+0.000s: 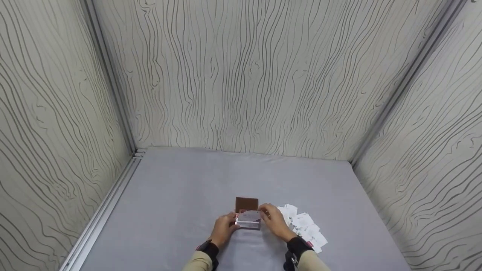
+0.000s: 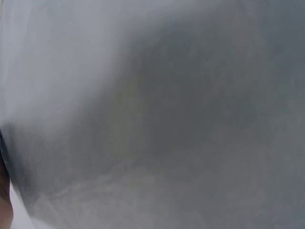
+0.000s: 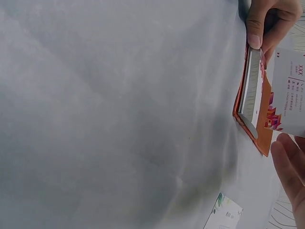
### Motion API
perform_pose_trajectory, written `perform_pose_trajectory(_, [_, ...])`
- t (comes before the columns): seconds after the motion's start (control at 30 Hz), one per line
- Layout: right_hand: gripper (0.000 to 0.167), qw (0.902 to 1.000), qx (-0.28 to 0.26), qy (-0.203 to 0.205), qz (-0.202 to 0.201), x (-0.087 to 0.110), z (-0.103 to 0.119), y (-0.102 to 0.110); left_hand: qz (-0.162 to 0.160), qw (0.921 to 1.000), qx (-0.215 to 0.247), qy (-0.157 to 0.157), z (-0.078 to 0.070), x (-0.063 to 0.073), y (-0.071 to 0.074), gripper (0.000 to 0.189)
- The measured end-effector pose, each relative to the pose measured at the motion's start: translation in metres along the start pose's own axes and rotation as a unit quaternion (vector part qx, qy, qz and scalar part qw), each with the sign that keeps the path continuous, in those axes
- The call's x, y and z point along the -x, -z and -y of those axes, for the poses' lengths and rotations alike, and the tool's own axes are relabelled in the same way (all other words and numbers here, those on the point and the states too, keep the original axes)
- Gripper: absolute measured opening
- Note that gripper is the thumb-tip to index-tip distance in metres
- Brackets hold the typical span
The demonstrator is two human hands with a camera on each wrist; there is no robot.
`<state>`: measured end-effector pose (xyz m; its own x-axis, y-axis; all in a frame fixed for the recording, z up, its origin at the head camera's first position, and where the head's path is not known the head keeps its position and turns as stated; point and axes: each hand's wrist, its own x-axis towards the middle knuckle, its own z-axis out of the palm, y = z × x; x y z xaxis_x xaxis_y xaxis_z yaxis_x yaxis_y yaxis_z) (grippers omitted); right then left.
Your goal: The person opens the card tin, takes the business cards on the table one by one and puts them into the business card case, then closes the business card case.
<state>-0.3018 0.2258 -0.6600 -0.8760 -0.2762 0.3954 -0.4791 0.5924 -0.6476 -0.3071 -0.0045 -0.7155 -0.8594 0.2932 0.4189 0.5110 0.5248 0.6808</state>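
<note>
A brown business card case (image 1: 247, 203) stands with its lid raised on the grey cloth, a stack of cards inside its metal frame in the right wrist view. My left hand (image 1: 223, 228) grips the case's left side, thumb (image 3: 255, 40) pressed on the frame's end. At the opposite side my right hand (image 1: 277, 223) pinches the edge of a white business card (image 3: 288, 93) with red print, held over the open case. Part of my right hand (image 3: 291, 164) is cut off by the frame edge. In the left wrist view only a sliver of skin (image 2: 4, 210) shows.
Several loose white cards (image 1: 307, 229) lie fanned out on the cloth (image 1: 180, 195), right of the case and partly behind my right wrist. Wood-grain patterned walls (image 1: 241, 75) enclose the table at the back and both sides.
</note>
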Motion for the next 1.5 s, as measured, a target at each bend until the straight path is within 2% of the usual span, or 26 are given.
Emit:
perform_pose_trajectory(0.37, [0.015, 0.9997, 0.014, -0.013, 0.016, 0.001, -0.004, -0.009, -0.001, 0.9998, -0.012, -0.014, 0.001, -0.001, -0.002, 0.018])
perform_pose_trajectory(0.67, [0.014, 0.9995, 0.018, -0.025, 0.010, 0.000, -0.004, -0.012, 0.010, 0.9998, -0.013, 0.005, -0.001, -0.001, 0.000, 0.020])
perform_pose_trajectory(0.9, [0.015, 0.9996, 0.025, -0.014, 0.009, 0.000, -0.006, -0.013, 0.015, 0.9999, -0.005, -0.001, -0.003, -0.002, 0.003, 0.021])
perform_pose_trajectory(1.17, [0.015, 0.9991, 0.042, 0.004, 0.008, 0.000, -0.009, -0.015, -0.003, 0.9997, -0.004, -0.025, -0.001, -0.001, 0.002, 0.021])
perform_pose_trajectory(1.37, [0.015, 0.9977, 0.067, 0.000, 0.012, 0.000, -0.008, -0.018, 0.005, 0.9999, -0.003, -0.010, 0.001, -0.001, 0.001, 0.023])
perform_pose_trajectory(1.5, [0.016, 0.9961, 0.081, -0.024, 0.026, 0.001, -0.008, -0.019, 0.005, 1.0000, -0.003, -0.001, 0.000, 0.000, 0.001, 0.024])
